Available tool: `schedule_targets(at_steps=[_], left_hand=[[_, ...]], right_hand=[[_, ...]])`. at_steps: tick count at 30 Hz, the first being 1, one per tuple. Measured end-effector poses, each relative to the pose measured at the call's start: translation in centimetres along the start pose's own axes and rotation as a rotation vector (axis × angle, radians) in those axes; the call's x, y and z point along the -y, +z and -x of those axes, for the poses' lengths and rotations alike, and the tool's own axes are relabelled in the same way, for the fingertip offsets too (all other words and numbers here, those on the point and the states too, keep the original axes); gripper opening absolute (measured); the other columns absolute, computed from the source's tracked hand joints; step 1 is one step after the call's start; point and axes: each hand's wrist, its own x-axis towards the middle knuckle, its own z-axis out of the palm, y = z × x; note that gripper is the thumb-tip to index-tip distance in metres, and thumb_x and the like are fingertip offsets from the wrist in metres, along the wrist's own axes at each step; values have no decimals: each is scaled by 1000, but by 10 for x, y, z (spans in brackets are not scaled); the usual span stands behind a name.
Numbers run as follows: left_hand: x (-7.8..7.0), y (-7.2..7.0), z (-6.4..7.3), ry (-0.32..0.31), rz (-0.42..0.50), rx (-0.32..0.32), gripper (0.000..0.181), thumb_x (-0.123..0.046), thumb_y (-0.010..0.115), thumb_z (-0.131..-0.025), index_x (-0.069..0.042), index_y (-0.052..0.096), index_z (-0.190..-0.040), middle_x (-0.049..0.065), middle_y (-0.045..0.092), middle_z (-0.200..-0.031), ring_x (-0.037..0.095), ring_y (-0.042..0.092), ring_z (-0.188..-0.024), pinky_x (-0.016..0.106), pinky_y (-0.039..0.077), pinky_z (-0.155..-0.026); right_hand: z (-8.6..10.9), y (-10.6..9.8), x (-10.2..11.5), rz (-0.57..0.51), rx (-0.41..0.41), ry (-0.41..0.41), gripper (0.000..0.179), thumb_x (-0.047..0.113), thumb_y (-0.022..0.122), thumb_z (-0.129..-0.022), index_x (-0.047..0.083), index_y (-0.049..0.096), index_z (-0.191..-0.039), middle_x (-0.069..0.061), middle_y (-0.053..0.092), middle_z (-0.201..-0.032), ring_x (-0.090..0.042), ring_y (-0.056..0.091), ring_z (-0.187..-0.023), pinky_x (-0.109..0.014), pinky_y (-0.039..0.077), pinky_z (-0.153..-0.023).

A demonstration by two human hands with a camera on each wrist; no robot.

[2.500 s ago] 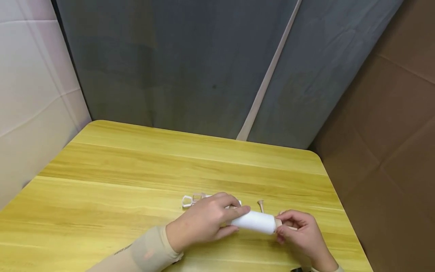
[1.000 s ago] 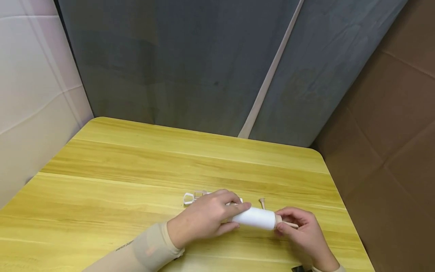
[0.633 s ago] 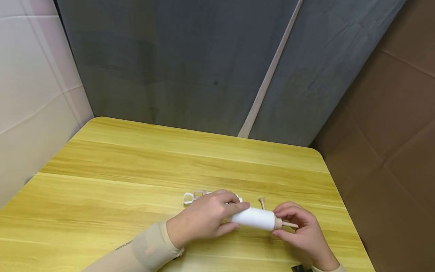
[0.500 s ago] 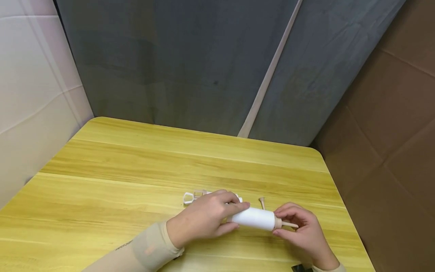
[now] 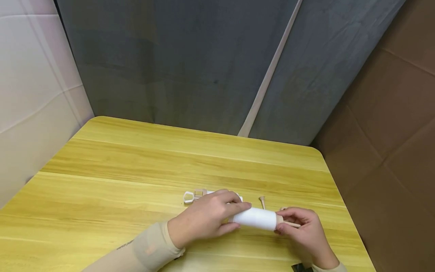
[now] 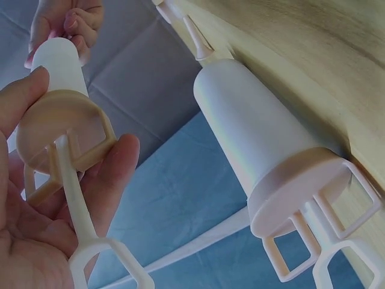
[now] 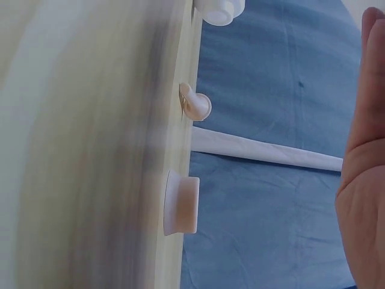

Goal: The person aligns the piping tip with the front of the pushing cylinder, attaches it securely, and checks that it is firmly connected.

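My left hand (image 5: 207,217) grips a white-barrelled icing syringe (image 5: 256,219), lying sideways. In the left wrist view its beige end cap (image 6: 60,129) has square finger loops, and a white plunger (image 6: 75,205) sticks out. At the other end, my right hand (image 5: 302,226) pinches the beige collar, from which a thin beige nozzle (image 5: 292,224) points right. A second, similar syringe (image 6: 252,126) lies on the table behind my left hand, partly hidden in the head view. Only part of the right hand shows in the right wrist view.
A loose beige nozzle (image 5: 262,202) lies behind the held barrel. In the right wrist view a short beige ring-shaped piece (image 7: 182,205) stands on the table (image 5: 136,158). A black object (image 5: 299,267) shows beside the right sleeve. Dark cloth (image 5: 187,68) hangs behind the table.
Half a second ago the right fingers were spread wider around the collar; now they have closed in on it again. The syringe has shifted slightly right. The left hand keeps its grip.
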Motion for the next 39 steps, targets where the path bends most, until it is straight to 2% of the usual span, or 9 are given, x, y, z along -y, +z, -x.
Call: schedule_targets(at_steps=[5,8,12,15,22,26,32,35,39], left_hand=[[0,0,0,-6,6,2,51,-32,89,-90,-14,74,-135,2,72,-117,16,68,-104,29,58,-90],[0,0,0,-11,13,4,50,-31,89,-90,-14,74,-135,2,72,-116,16,68,-103,28,58,-89],[1,0,0,-13,22,0,50,-30,89,-89,-13,74,-134,2,72,-115,16,68,-103,28,58,-88],[1,-1,0,-10,25,-4,50,-30,90,-89,-13,74,-134,2,72,-115,16,68,-102,28,58,-88],[3,1,0,0,38,0,50,-29,90,-88,-13,74,-133,1,72,-114,15,67,-102,27,57,-88],[3,1,0,-6,47,7,50,-29,90,-89,-14,74,-133,1,72,-114,15,67,-102,27,57,-88],[3,2,0,-16,49,15,50,-31,89,-90,-14,74,-135,1,72,-115,14,67,-103,26,57,-88],[4,2,0,-16,43,19,50,-32,88,-90,-15,74,-135,1,71,-115,14,67,-102,26,57,-87],[5,1,-1,-15,48,20,50,-31,89,-90,-14,74,-135,1,72,-115,14,67,-102,27,58,-87]], right_hand=[[-1,-1,-3,78,-9,-3,45,-26,74,-82,-11,67,-123,-2,77,-110,-14,77,-89,-36,64,-68],[-1,-1,-5,68,21,-36,57,-28,76,-78,-14,59,-131,-4,74,-116,-15,76,-99,-35,64,-74],[-2,-1,-10,63,48,-138,58,-32,78,-70,-12,64,-123,-11,70,-121,-19,74,-102,-33,63,-76],[-2,-2,-15,77,48,-200,56,-33,80,-67,-9,67,-116,-15,68,-116,-19,73,-98,-32,63,-75],[-3,-4,-17,85,55,-235,50,-30,81,-68,-8,71,-112,-13,72,-103,-15,73,-93,-31,63,-75],[-3,-4,-14,114,33,-216,48,-30,81,-69,-5,74,-109,-11,75,-103,-14,73,-95,-31,63,-77],[-1,-3,-7,196,-29,-101,41,-29,80,-71,-2,76,-102,-3,78,-104,-10,75,-95,-32,63,-75],[0,-3,-7,198,-29,-66,36,-28,79,-75,-3,75,-101,1,78,-105,-10,76,-92,-34,64,-69],[-1,-2,-8,214,-21,-62,35,-27,77,-78,-2,74,-102,1,77,-103,-10,76,-87,-33,64,-68]])
